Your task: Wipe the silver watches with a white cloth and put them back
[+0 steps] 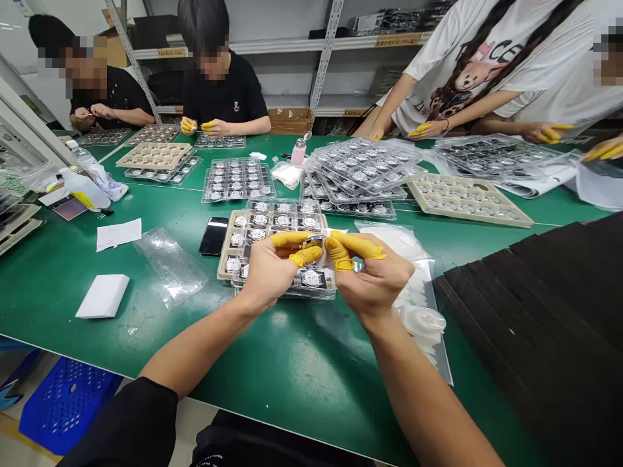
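My left hand (275, 266) pinches a small metal watch case (313, 240) between yellow-covered thumb and forefinger. From the other side, my right hand (367, 269) has its finger-cotted thumb and forefinger closed on a thin white cloth (325, 248) against the watch case. Most of the cloth is hidden by the fingers. Both hands are raised over a clear plastic tray (311, 292) of round watch parts with white faces. It overlaps a beige tray (224, 264) on its left.
A black phone (213, 236), an empty plastic bag (172, 266) and a white foam block (102, 296) lie left. Stacked clear trays (365, 165) and a pink bottle (298, 152) stand beyond. A black board (545, 311) covers the right side. Several co-workers sit or stand opposite.
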### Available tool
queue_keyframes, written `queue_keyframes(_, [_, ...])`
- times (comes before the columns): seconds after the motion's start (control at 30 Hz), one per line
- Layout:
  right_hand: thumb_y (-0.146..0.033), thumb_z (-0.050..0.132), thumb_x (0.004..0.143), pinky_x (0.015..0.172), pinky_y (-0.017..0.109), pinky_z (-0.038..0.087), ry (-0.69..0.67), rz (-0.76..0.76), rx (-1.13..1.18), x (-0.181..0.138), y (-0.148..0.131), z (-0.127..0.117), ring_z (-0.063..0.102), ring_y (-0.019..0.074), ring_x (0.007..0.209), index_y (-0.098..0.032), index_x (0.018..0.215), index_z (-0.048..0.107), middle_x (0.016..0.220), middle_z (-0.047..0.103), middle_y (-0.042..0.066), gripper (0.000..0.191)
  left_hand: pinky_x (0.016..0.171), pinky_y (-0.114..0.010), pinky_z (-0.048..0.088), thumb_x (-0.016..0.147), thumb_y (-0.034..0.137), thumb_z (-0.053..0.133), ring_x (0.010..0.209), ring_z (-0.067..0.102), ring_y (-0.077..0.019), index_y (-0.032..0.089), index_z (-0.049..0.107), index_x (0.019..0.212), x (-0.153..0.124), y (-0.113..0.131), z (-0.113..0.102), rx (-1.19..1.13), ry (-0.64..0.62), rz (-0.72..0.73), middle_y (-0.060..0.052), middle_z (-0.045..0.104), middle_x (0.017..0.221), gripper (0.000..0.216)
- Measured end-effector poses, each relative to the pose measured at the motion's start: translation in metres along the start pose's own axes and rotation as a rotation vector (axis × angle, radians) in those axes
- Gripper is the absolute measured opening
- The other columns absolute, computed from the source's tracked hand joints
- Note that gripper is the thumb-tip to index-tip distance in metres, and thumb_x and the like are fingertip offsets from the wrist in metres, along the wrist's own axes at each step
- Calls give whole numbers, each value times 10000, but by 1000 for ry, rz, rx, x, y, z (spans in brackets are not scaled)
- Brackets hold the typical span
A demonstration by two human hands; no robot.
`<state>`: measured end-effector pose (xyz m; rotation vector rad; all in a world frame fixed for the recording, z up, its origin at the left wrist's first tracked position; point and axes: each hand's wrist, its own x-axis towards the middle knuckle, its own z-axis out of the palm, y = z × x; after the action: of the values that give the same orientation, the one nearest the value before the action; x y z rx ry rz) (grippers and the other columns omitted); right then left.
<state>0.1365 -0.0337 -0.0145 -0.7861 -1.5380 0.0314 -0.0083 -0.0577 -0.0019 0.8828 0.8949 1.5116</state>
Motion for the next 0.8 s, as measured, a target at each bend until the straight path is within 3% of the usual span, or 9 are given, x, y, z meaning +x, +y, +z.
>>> queue_keyframes(0.17, [-344,731,883,662,316,603,2,289,76,-13,-7,12,720,183,699,-221,886,783,804,772,41,133,861,-300,595,454,305,1032,842,722,-151,185,804,809,-1,-10,7,-151,115,2,-23,800,873,439])
queue_keyframes(0.3, [-343,736,844,807,376,619,-194,386,35,-3,-8,6,758,225,837,-243,885,817,906,810,51,134,799,-275,584,533,338,1003,840,701,-143,190,806,863,13,1,-5,-54,103,75,-19,788,893,412])
queue_keyframes(0.37, [-362,742,832,850,399,613,-293,473,10,9,-4,-6,759,234,867,-256,925,832,949,818,42,168,750,-287,573,633,383,945,852,691,-162,192,812,948,30,11,-27,123,77,128,-42,789,955,392])
queue_keyframes(0.43, [-384,773,807,871,421,605,-298,546,-42,21,0,-19,752,240,867,-255,964,836,972,816,43,213,753,-304,552,734,381,858,862,680,-174,202,816,1038,49,22,-58,412,-17,102,-63,789,1026,355])
queue_keyframes(0.57, [-351,819,767,920,454,599,-233,588,-73,32,6,-38,746,254,931,-247,990,823,995,805,49,246,653,-295,458,775,296,758,647,602,-165,207,840,1029,74,39,-112,1171,-207,-194,-43,744,752,282])
queue_keyframes(0.7, [-287,859,705,844,430,625,-186,675,34,36,7,-43,741,233,857,-206,987,807,958,790,69,297,678,-286,453,818,300,709,742,649,-191,237,828,1065,75,39,-116,1418,-348,-211,-41,767,881,282])
queue_keyframes(0.8, [-248,847,693,799,404,619,-127,702,144,41,8,-45,720,214,834,-184,929,805,942,774,96,249,773,-311,484,806,292,767,886,683,-232,243,793,1128,67,37,-104,1598,-196,-101,-81,726,1117,327])
